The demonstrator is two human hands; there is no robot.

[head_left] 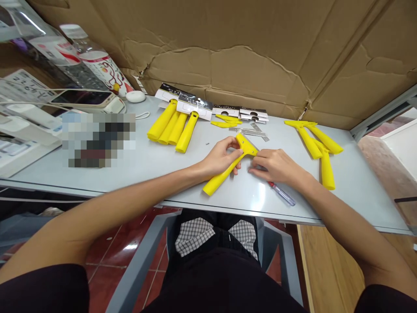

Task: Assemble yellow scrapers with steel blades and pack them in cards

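A yellow scraper (223,176) with a T-shaped head and two screws is in my left hand (223,158), the thumb pressed on its neck. Its handle slants down toward the table's front edge. My right hand (275,164) has curled fingers at the right end of the scraper's head; what its fingertips cover there is hidden. Just below that hand lies a screwdriver (282,194) with a clear handle and a red collar. Behind the scraper are loose metal blades (252,131) and thin yellow blade covers (228,121). A tiny screw-like piece (207,143) lies to the left.
Carded yellow scrapers (185,134) lie at back left, beside more black-and-white cards (253,114). Several uncarded yellow scrapers (327,171) lie at right. Bottles (100,65), a phone (83,98) and a white earbud case (136,96) crowd the left. Cardboard (247,52) walls the back.
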